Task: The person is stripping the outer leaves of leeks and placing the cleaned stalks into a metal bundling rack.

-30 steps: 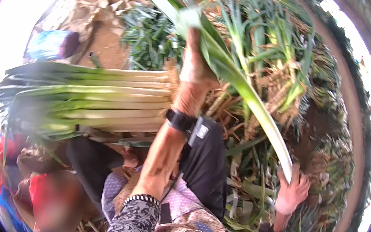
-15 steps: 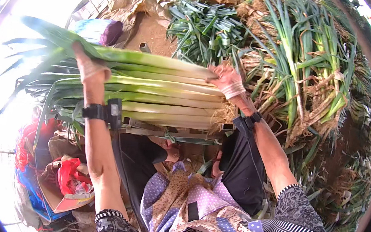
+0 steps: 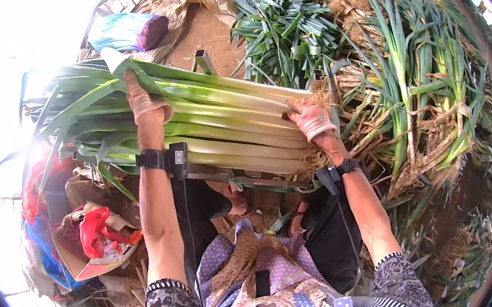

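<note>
- A row of leeks (image 3: 236, 134) is laid across the metal frame in front of the person, with the stems side by side, the root ends to the right and the green leaves to the left.
- The leaves at the far left of the row are touched by the left hand (image 3: 146, 104); its fingertips are partly covered by foliage, so whether its grip is closed cannot be told.
- The white stem at the far side of the row, near the roots, is touched by the right hand (image 3: 310, 118); its fingers are laid over the stem, but whether that grip is closed round it cannot be told.
- The row looks largely lined up; no tie is seen round it.
- More leeks are heaped loosely (image 3: 414, 82) at the far right, outside the row.
- Cut dark green leaves (image 3: 291, 36) are piled beyond the row.
- Just past its far edge, a metal post (image 3: 205, 62) is set upright.
- At the near left, a red plastic bag (image 3: 95, 230) is held in a cardboard box (image 3: 81, 268).
</note>
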Motion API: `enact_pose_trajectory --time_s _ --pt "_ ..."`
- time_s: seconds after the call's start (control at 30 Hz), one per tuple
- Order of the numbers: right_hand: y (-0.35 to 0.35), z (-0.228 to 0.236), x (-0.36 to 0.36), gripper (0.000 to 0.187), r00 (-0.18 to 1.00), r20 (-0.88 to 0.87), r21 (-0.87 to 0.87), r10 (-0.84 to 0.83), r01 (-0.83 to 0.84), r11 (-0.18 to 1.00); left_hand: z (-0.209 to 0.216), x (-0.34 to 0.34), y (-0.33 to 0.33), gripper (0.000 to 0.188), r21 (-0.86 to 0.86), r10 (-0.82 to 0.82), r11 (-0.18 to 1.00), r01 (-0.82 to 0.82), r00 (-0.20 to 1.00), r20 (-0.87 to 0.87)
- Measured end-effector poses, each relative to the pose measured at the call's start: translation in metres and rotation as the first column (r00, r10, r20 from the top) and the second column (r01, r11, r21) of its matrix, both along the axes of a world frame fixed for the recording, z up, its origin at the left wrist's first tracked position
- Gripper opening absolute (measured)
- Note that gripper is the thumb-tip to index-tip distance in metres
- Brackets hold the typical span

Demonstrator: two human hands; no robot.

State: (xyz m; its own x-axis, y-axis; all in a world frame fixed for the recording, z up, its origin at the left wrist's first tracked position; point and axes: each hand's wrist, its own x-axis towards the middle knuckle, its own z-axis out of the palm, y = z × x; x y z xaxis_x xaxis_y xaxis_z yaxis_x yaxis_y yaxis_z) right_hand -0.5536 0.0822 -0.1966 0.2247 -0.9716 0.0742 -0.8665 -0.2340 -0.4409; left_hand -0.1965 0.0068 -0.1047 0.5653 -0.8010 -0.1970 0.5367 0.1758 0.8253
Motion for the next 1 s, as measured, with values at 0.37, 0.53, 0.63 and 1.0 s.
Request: enact_pose_trajectory --time_s 0.37,0.53,0.63,1.0 --pt "-0.005 -0.027 -0.006 0.037 0.994 0.107 0.056 -0.021 0.015 0.998 0.069 -0.029 0.057 0.065 0.147 0.213 0.952 -0.269 0.925 0.316" --pt "-0.003 -0.024 -0.006 0.037 0.997 0.079 0.020 0.012 -0.014 1.000 0.033 -0.055 0.049 0.052 -0.174 0.208 0.946 0.275 -0.099 0.973" --pt "-0.005 -0.019 0.005 0.039 0.996 0.085 0.023 0.010 -0.012 1.000 0.016 -0.043 0.012 0.047 0.038 0.195 0.944 0.326 -0.651 0.734" --pt "-0.002 0.008 0.013 0.079 0.974 -0.226 0.227 -0.003 0.055 0.972 0.012 -0.035 0.017 0.054 0.458 -0.116 0.886 0.063 -0.928 0.353"
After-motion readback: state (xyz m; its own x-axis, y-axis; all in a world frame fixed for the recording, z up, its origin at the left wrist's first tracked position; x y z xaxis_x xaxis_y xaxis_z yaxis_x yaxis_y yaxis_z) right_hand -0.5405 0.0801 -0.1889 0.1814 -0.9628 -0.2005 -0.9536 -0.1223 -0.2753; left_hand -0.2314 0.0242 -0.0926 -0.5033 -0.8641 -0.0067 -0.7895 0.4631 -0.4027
